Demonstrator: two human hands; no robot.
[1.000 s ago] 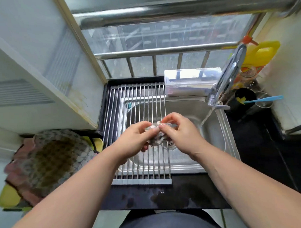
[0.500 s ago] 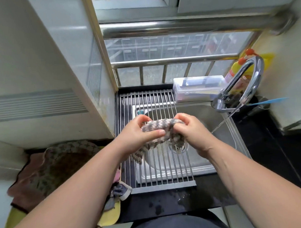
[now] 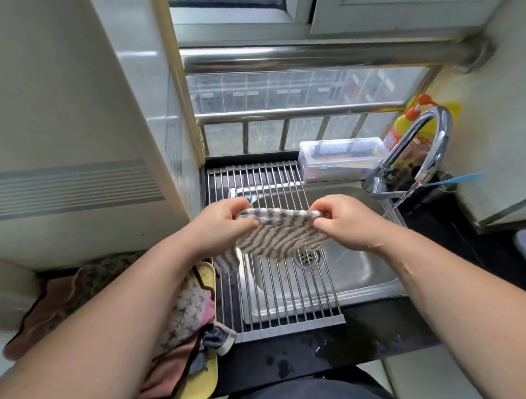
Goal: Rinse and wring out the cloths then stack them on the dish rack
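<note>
Grey-and-white striped cloth [image 3: 276, 233] hangs spread between our two hands near the middle of the view, above the roll-up dish rack [image 3: 289, 303]. Our left hand [image 3: 224, 224] pinches the cloth's top corner at its nine o'clock and our right hand [image 3: 343, 223] pinches the corner at its three o'clock. The hands are apart, with the top edge pulled straight between them. The lower edge droops over the steel rods and partly hides the drain [image 3: 310, 257] of the sink [image 3: 356, 270]. At two o'clock the faucet [image 3: 443, 133] runs a thin stream into the sink. At seven o'clock a heap of other cloths [image 3: 188, 303] lies on a yellow tray [image 3: 208, 377] just beside the rack. A clear plastic box [image 3: 341, 157] sits at one o'clock, behind the sink.
</note>
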